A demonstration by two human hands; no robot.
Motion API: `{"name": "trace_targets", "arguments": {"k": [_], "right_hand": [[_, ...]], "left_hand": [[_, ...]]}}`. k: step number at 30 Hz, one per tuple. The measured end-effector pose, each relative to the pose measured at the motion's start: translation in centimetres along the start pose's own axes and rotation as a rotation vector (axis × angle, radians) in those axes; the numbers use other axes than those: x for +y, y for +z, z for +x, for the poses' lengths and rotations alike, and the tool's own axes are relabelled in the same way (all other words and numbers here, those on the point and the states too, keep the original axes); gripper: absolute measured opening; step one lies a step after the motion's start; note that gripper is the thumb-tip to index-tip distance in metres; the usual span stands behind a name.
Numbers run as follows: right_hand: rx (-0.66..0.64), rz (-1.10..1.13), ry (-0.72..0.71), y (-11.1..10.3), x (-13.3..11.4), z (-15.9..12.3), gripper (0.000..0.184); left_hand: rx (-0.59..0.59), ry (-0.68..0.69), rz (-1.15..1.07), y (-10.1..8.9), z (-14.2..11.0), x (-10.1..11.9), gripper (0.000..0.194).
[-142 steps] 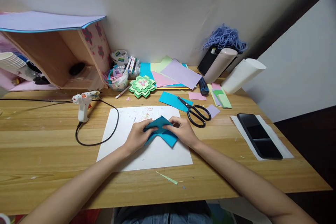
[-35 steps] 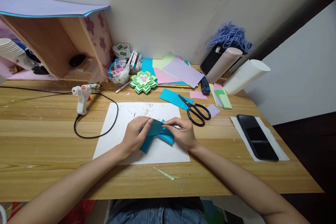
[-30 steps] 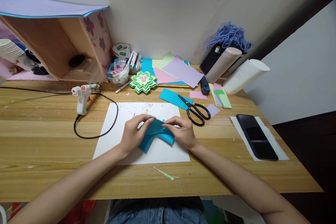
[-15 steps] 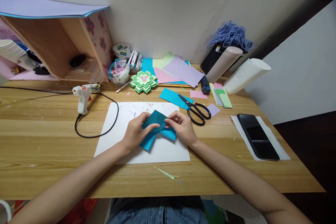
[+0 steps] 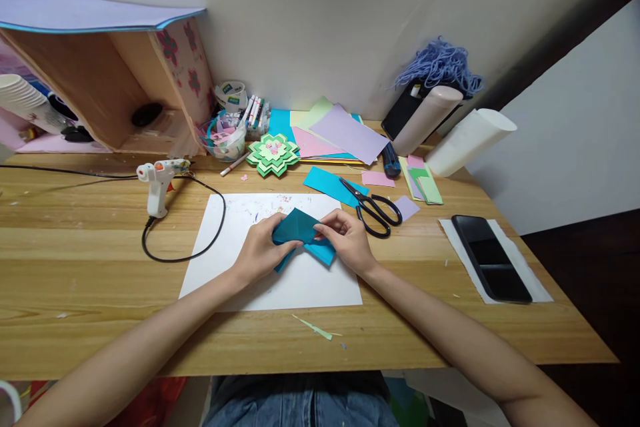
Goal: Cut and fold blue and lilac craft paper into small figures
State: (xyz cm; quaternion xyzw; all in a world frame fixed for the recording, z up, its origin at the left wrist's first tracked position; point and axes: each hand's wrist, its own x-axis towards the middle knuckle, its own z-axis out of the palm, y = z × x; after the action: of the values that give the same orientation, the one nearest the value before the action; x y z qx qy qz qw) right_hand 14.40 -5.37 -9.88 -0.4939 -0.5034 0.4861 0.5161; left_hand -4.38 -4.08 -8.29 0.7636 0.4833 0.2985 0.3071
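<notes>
The left hand (image 5: 261, 248) grips the left side of the folded blue paper (image 5: 299, 227), thumb on the near face. The right hand (image 5: 347, 240) pinches the right side of the same piece between thumb and fingers. The folded blue paper is positioned above the white sheet (image 5: 225, 280), which lies on the wooden table (image 5: 100, 320).

Scissors (image 5: 373, 209) rest right of the sheet, blades overlapping a flat blue strip (image 5: 327, 183). A layered green paper flower (image 5: 273, 155) lies beyond the sheet.

Containers: the clear tub (image 5: 227, 149) holds pink and blue paper scraps; the clear holder (image 5: 259, 129) beside it contains capped markers (image 5: 255, 110). The open-fronted box (image 5: 107, 80), at far left, contains a round black object (image 5: 147, 115). The glue gun (image 5: 159, 185) stands in front of the box.
</notes>
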Motion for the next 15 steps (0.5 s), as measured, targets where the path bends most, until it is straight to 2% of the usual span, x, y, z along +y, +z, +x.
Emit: {"name": "trace_targets", "arguments": {"k": [6,10,15], "right_hand": [[0.035,-0.009,-0.031,-0.2,0.1,0.2,0.020],[0.049,0.001,-0.050,-0.3,0.1,0.3,0.019],[0.056,-0.016,-0.068,-0.3,0.1,0.4,0.018]], "left_hand": [[-0.020,-0.003,-0.135,-0.1,0.0,-0.4,0.019],[-0.098,-0.012,-0.254,-0.4,0.0,-0.3,0.016],[-0.203,-0.002,-0.271,-1.3,0.5,-0.3,0.017]]}}
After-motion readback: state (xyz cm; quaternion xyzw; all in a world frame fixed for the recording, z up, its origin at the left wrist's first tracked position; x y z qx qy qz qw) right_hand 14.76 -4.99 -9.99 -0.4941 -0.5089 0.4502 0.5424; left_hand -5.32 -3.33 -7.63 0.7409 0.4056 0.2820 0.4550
